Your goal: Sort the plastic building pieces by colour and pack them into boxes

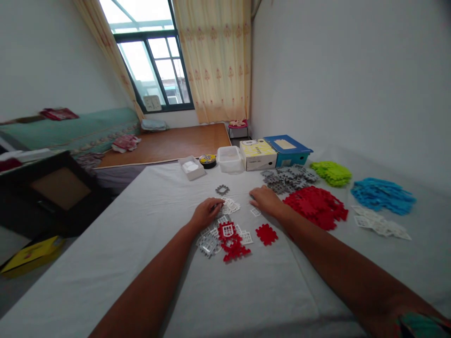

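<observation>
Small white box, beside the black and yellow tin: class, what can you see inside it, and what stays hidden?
The box holds white items, too blurred to name. Whatever lies beneath them is covered.

Left hand (207,213) at white pieces (231,205) | right hand (266,199) near grey pile (294,177) | red pile (317,206) beside forearm

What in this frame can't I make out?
- Left hand, head view: whether it grips the white pieces; its own fingers hide it.
- Right hand, head view: what its fingertips hold, if anything; blurred and small.
- Blue box, head view: contents hidden by its lid.
- Yellow box, head view: print too small.
- Sleeve, head view: cut off by the bottom edge.
</observation>
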Motion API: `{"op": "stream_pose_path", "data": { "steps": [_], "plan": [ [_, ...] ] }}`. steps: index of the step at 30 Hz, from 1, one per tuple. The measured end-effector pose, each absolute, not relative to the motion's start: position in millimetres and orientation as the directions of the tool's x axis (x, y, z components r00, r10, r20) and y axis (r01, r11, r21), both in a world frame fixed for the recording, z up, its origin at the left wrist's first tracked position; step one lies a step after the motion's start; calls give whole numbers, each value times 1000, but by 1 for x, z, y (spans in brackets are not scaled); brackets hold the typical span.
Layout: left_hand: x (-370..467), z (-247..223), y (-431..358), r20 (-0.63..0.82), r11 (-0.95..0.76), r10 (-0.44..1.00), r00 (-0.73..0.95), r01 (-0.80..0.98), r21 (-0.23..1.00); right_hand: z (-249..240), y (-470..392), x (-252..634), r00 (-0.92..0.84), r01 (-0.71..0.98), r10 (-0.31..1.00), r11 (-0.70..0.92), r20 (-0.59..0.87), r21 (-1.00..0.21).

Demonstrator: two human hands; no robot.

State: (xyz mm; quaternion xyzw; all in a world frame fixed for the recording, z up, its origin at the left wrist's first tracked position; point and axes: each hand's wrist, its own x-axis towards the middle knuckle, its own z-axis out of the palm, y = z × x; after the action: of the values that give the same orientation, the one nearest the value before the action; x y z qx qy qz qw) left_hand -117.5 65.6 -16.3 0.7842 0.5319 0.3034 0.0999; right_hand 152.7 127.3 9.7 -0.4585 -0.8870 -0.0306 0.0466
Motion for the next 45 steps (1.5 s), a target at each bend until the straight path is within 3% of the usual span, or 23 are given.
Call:
{"op": "stream_pose_path", "data": {
  "steps": [15, 25, 28, 32, 36, 40, 42, 45],
  "plan": [
    [-118, -19, 65, 371, -417, 894, 251, 770, 484, 10, 131, 157, -568, 819, 819, 572, 85, -35],
    [-119, -20, 65, 390, -430, 887, 245, 745, 510, 22, 128, 157, -429, 892, 889, 445, 157, -79],
    [-118, -19, 64, 388, -425, 890, 238, 740, 521, 23, 127, 158, -462, 862, 871, 485, 165, -147],
    [-118, -17, 64, 379, -417, 895, 236, 747, 518, 24, 132, 162, -504, 771, 839, 545, 208, -329],
    [-119, -18, 66, 380, -426, 891, 250, 750, 507, 27, 149, 179, -398, 788, 879, 473, 261, -394],
    [-119, -19, 68, 383, -429, 889, 252, 751, 501, 32, 169, 211, -139, 859, 912, 304, 385, -411],
    [-119, -19, 68, 383, -431, 888, 255, 752, 500, 33, 175, 225, -70, 892, 895, 254, 441, -375],
    [-119, -19, 68, 385, -433, 886, 258, 756, 490, 34, 174, 231, -106, 912, 873, 276, 476, -305]
  ]
}}
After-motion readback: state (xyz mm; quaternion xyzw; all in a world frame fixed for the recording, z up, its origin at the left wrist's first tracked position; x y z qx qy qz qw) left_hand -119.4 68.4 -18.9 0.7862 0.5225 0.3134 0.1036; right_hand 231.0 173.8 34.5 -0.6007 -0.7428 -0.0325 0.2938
